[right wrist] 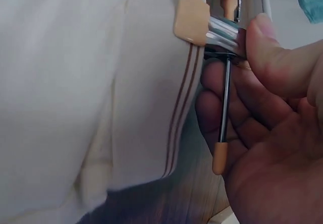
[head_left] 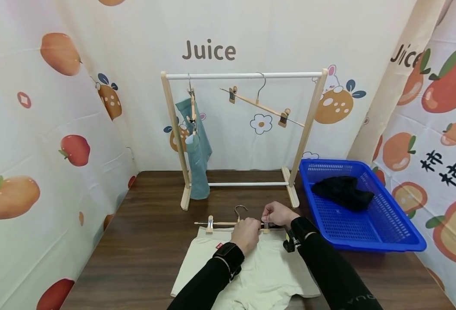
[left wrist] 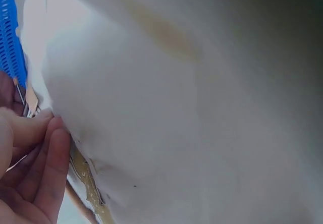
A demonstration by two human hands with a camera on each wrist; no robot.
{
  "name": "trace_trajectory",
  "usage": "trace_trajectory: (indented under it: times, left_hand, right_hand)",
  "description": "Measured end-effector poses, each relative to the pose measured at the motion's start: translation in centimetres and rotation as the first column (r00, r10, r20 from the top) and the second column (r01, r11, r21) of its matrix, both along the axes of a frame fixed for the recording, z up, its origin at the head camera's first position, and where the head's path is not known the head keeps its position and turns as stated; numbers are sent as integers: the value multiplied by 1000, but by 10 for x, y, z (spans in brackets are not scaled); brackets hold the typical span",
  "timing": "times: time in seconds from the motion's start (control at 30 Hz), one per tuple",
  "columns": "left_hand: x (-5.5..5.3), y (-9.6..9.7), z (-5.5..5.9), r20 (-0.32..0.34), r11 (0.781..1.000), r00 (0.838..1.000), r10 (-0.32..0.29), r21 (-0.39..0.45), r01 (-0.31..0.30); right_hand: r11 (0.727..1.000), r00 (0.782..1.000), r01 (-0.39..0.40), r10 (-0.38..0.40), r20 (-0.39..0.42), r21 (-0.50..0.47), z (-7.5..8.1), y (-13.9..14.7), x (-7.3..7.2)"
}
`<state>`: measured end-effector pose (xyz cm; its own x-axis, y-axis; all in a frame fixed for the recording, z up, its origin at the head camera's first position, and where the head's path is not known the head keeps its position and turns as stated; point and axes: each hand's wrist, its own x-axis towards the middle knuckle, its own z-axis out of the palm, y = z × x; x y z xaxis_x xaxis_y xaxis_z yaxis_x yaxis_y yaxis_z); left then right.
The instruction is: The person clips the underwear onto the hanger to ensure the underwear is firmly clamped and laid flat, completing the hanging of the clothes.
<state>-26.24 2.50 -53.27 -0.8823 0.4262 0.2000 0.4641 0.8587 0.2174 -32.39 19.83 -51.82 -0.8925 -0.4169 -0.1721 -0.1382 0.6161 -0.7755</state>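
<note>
Cream shorts (head_left: 267,267) lie flat on the table, their striped waistband (right wrist: 182,95) along a clip hanger (head_left: 228,223). The hanger's left clip (head_left: 210,224) sits on the waistband. My right hand (head_left: 279,214) pinches the right clip (right wrist: 192,19) between thumb and fingers; its wooden jaw lies over the waistband, and the bar's tip passes in front of the fingers. My left hand (head_left: 246,234) pinches the waistband edge just left of that clip. In the left wrist view, cream cloth fills most of the picture beside the left fingers (left wrist: 58,153).
Behind stands a garment rack (head_left: 228,76). Teal cloth (head_left: 198,159) hangs on its left from a clip hanger, and a bare clip hanger (head_left: 247,100) hangs tilted at right. A blue basket (head_left: 391,232) with a black garment (head_left: 342,192) stands right of the right arm.
</note>
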Motion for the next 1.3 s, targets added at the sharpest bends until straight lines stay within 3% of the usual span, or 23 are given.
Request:
trace_trajectory:
  times: [0.23,0.47,0.67,0.87,0.97,1.1,1.2,1.3]
  left_hand:
    - [2,-1,1,7,1000,1000,28,7,-28]
    - [-1,-17,2,111,999,993,28,-35,-25]
    - [-3,-49,16,256,996,963,84,-36,-77]
    - [-3,-84,32,357,998,932,60,-2,-63]
    - [-5,-103,32,354,998,935,15,51,-36]
    - [-4,-128,24,286,991,958,-23,136,-17]
    - [-2,-146,18,270,984,962,39,159,-85]
    - [1,-159,14,297,973,948,117,158,-169]
  right_hand:
    - [998,1000,11,-12,25,59,-1,4,1]
    - [993,1000,-9,12,-19,120,6,-4,5]
    - [988,999,17,-10,-52,150,1,-6,8]
    - [983,998,29,-17,-67,179,4,-7,11]
    - [979,996,27,-10,-84,203,4,-8,11]
    - [969,994,46,-20,-108,241,1,-9,11]
    - [962,990,63,-26,-139,266,0,-9,10]
    - [957,988,78,-38,-147,278,0,-11,11]
